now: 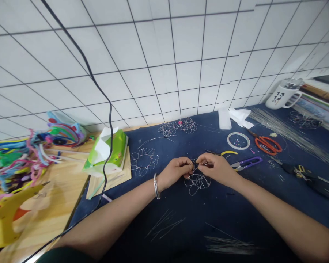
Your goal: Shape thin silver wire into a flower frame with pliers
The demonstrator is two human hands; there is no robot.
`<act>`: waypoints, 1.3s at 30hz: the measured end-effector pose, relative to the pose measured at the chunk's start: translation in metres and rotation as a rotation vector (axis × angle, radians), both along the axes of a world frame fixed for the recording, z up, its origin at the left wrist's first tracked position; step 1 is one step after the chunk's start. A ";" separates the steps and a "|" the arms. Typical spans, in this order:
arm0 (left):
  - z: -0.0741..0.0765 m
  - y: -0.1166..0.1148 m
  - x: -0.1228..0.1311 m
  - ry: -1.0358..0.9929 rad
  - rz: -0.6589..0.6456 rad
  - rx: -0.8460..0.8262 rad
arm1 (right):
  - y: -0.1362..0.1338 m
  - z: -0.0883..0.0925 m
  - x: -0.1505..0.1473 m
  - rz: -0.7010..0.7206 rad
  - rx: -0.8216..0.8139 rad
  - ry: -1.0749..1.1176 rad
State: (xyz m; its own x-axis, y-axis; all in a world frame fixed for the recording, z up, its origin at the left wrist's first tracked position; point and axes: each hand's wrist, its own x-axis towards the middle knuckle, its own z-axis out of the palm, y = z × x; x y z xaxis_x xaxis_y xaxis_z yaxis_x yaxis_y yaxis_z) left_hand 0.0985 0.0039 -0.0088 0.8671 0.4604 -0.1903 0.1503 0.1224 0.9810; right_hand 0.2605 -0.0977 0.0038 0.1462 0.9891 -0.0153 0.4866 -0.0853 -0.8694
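Both hands meet over the dark blue mat, pinching a looped wire piece [197, 182] between them. My left hand [178, 171], with a silver bangle at its wrist, has thumb and fingers closed on the upper left part of the wire. My right hand [216, 168] pinches the same piece from the right. Loops of thin wire hang below the fingertips. To the left lies a flower-shaped wire ring [144, 162]. Behind the hands sit more wire flowers [178, 126], one with a pink bead.
Tissue pack [109, 149], yellow glue gun [5, 215] and colourful pipe cleaners [19, 164] are left. At right are a bead dish [238, 141], orange scissors [268, 145], purple snips [248, 163], pliers [312, 179] and a mug [283, 95]. Cut wires [227, 244] lie in front; a black cable crosses left.
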 end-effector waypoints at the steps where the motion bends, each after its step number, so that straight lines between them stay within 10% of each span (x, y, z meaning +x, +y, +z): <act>1: 0.000 0.001 0.000 -0.001 -0.002 -0.003 | 0.000 0.000 0.001 0.006 0.002 0.007; 39: 0.002 0.009 -0.002 -0.175 0.024 -0.461 | -0.002 -0.004 0.004 0.213 0.235 -0.414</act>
